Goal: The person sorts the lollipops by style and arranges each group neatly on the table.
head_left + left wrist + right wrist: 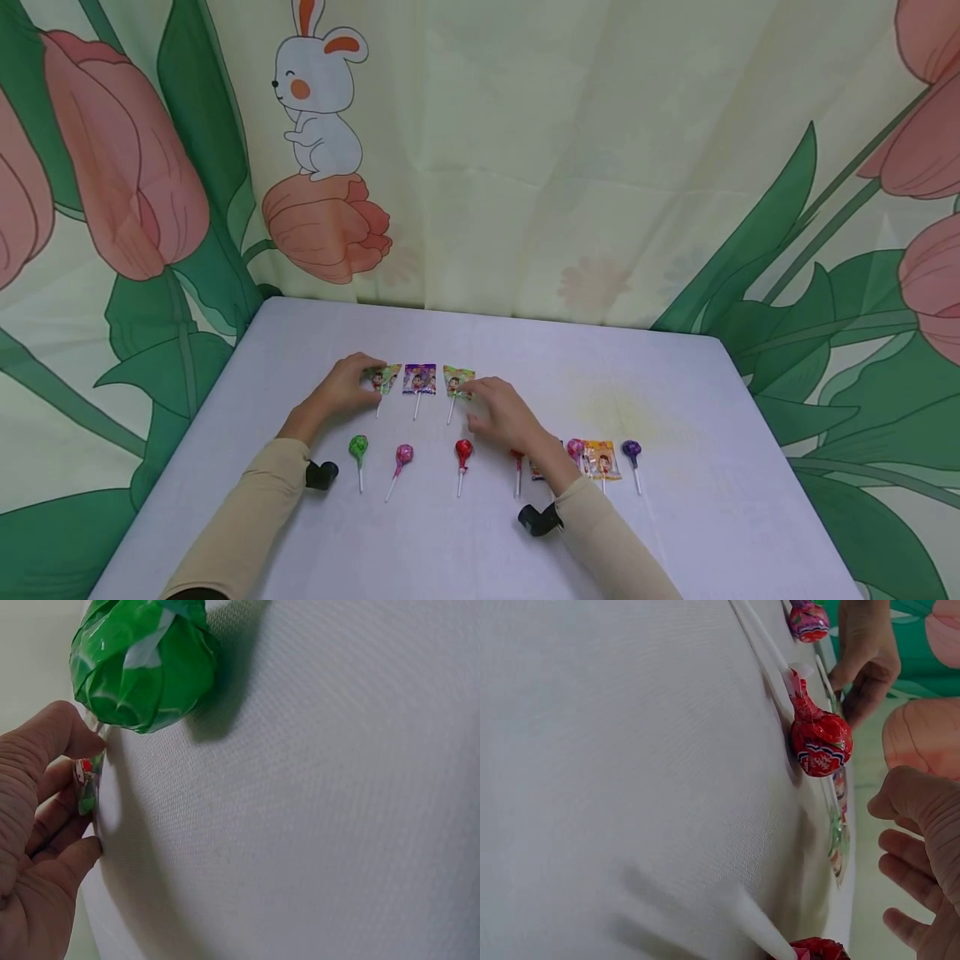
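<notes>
My left hand (347, 385) is at the left end of the back row, its thumb and fingertips at opposite edges of a flat lollipop in a green wrapper (387, 379). In the left wrist view that wrapper (85, 784) shows partly behind the fingers. Beside it lies a flat lollipop in a purple wrapper (419, 379). My right hand (506, 410) hovers by another green-wrapped flat lollipop (454, 380), fingertips at its right edge in the head view. In the right wrist view its fingers are spread and hold nothing.
Nearer lie round lollipops: green (358, 446), pink (404, 454) and red (463, 450). Right of them, another red one (517, 475), a pink one (575, 447), an orange-wrapped flat one (602, 460) and a purple round one (632, 450) lie partly past my forearm. A printed curtain (510, 167) hangs behind the table.
</notes>
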A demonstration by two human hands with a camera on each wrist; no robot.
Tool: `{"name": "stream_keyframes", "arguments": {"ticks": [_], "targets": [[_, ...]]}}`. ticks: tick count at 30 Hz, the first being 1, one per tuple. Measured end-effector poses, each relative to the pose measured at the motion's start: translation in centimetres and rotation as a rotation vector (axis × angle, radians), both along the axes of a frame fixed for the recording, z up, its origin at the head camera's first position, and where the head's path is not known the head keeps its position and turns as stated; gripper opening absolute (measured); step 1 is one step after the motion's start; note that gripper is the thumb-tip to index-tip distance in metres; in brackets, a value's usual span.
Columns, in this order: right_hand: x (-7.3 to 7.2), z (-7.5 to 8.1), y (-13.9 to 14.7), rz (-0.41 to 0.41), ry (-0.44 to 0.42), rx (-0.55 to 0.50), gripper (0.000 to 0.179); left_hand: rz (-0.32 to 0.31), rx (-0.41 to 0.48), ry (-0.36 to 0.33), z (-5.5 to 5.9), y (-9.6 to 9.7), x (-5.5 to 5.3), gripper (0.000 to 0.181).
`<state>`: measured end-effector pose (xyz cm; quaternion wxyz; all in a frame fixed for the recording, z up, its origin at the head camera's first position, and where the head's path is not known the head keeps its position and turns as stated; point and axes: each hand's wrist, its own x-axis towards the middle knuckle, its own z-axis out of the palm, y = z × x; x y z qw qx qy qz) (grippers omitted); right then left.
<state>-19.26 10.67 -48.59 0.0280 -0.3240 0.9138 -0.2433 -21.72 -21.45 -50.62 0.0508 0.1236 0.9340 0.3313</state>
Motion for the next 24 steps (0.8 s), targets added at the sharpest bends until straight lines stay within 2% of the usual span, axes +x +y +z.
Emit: {"name": "stream_keyframes", "arguments": {"ticks": [24], "targets": [[3.1, 0.0, 1.2, -0.001, 0.011, -0.096, 0.049, 0.001, -0.007, -0.008, 0.2, 0.1, 0.1, 0.059]]}}
